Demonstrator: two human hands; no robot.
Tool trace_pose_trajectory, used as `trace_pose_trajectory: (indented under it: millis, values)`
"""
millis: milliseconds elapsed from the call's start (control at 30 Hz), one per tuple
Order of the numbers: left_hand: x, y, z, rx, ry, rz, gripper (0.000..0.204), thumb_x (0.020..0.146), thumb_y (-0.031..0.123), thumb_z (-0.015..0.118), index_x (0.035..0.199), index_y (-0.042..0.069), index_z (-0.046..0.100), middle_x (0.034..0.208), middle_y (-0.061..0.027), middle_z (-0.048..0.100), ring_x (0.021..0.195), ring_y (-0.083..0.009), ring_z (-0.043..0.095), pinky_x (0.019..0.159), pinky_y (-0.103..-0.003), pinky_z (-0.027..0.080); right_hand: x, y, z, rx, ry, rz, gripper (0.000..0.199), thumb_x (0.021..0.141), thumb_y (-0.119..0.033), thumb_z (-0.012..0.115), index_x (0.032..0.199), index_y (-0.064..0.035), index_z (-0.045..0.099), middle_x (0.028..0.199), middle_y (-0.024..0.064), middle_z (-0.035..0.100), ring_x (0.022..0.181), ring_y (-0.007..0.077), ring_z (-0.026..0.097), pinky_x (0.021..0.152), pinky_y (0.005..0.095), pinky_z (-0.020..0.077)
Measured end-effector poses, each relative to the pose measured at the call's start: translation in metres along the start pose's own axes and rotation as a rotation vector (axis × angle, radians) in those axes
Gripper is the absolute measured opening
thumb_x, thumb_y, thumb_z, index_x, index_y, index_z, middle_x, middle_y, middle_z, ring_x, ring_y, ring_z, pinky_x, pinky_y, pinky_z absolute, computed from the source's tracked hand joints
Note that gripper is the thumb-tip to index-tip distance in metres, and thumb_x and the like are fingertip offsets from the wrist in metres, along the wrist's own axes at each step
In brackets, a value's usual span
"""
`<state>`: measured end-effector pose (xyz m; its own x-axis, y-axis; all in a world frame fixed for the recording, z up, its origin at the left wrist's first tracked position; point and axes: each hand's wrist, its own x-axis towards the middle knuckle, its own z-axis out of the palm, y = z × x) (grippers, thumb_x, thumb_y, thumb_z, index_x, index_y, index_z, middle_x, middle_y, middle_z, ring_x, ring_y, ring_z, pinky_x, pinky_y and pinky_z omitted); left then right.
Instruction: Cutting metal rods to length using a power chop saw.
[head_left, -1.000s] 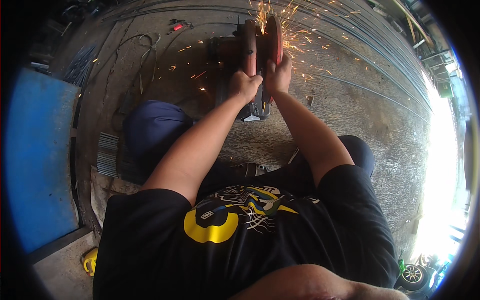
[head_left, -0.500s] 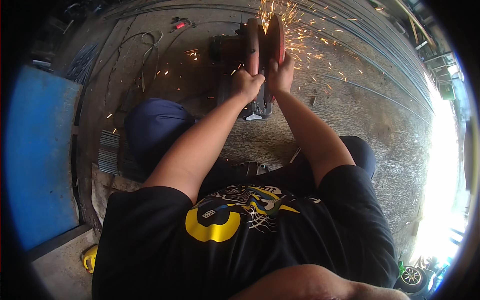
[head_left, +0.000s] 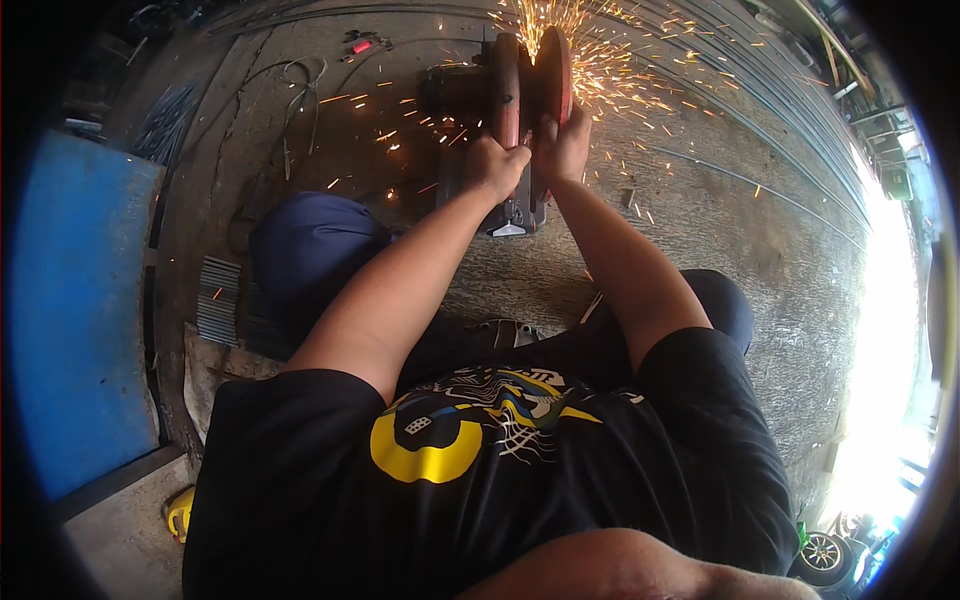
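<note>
A cut-off saw (head_left: 458, 92) with reddish parts stands on the floor ahead of me, throwing a dense fan of orange sparks (head_left: 585, 60) from its far end. My left hand (head_left: 497, 168) is closed round the lower end of its red bar-like handle (head_left: 507, 95). Close beside it, my right hand (head_left: 563, 150) grips the near edge of a red round guard-like part (head_left: 554, 75), thumb and fingers on either side. The piece being cut is hidden behind the saw. Below my hands shows the saw's dark base (head_left: 515, 218).
Long thin metal rods (head_left: 760, 110) run along the floor at far right. Several short cut rods (head_left: 218, 300) lie by my left knee. A blue panel (head_left: 85, 310) stands at left, a yellow tool (head_left: 180, 515) near it. A looped cable (head_left: 300, 85) and red item (head_left: 361, 46) lie far left.
The spray of sparks has grown thicker and spread wider, with more flying left. Both hands keep their grips, almost unmoved.
</note>
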<state>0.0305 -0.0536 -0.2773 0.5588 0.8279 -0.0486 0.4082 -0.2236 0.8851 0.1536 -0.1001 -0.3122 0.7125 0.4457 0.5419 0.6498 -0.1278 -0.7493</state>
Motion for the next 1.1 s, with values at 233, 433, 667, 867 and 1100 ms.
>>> trace_pose_trajectory:
  millis: [233,433,667,867,1100]
  values:
    - [0.003,-0.008,0.004,-0.021,-0.001,-0.039,0.039,0.068,0.029,0.064,0.078,-0.009,0.061,0.058,-0.0200,0.062,0.054,-0.0295,0.066,0.055,-0.040,0.053,-0.002,0.001,0.001,-0.044,-0.031,0.078,0.042,0.082,-0.017,0.061,0.114,0.0027,0.044,0.101,0.0241,0.049,0.097,0.0428,0.047,0.086,0.0485,0.0379]
    - [0.002,-0.008,0.005,-0.032,0.044,-0.003,0.039,0.067,0.028,0.064,0.079,-0.009,0.061,0.060,-0.0202,0.062,0.055,-0.0293,0.066,0.054,-0.040,0.053,-0.002,0.002,0.002,-0.016,0.011,0.024,0.039,0.082,-0.018,0.061,0.111,0.0027,0.044,0.100,0.0244,0.048,0.097,0.0433,0.047,0.086,0.0484,0.0379]
    - [-0.003,0.001,0.000,-0.020,0.020,-0.009,0.037,0.068,0.027,0.064,0.080,-0.008,0.061,0.057,-0.0202,0.061,0.052,-0.0300,0.065,0.053,-0.040,0.053,-0.003,0.003,0.002,-0.038,0.000,0.036,0.043,0.083,-0.019,0.061,0.113,0.0043,0.044,0.103,0.0252,0.049,0.098,0.0434,0.047,0.087,0.0476,0.0380]
    - [-0.006,0.004,-0.001,-0.045,0.008,-0.032,0.035,0.068,0.025,0.064,0.079,-0.008,0.061,0.059,-0.0205,0.062,0.054,-0.0296,0.066,0.052,-0.040,0.053,-0.003,0.004,0.002,-0.051,-0.020,0.059,0.043,0.082,-0.019,0.062,0.115,0.0037,0.043,0.102,0.0250,0.049,0.099,0.0427,0.048,0.087,0.0475,0.0382]
    - [-0.008,0.004,-0.002,0.000,-0.041,-0.075,0.023,0.073,0.021,0.060,0.077,-0.001,0.060,0.056,-0.0085,0.061,0.048,-0.0185,0.062,0.046,-0.033,0.051,-0.004,0.003,0.002,-0.060,-0.005,0.025,0.045,0.082,-0.018,0.062,0.118,0.0028,0.043,0.102,0.0246,0.049,0.099,0.0420,0.048,0.088,0.0471,0.0386]
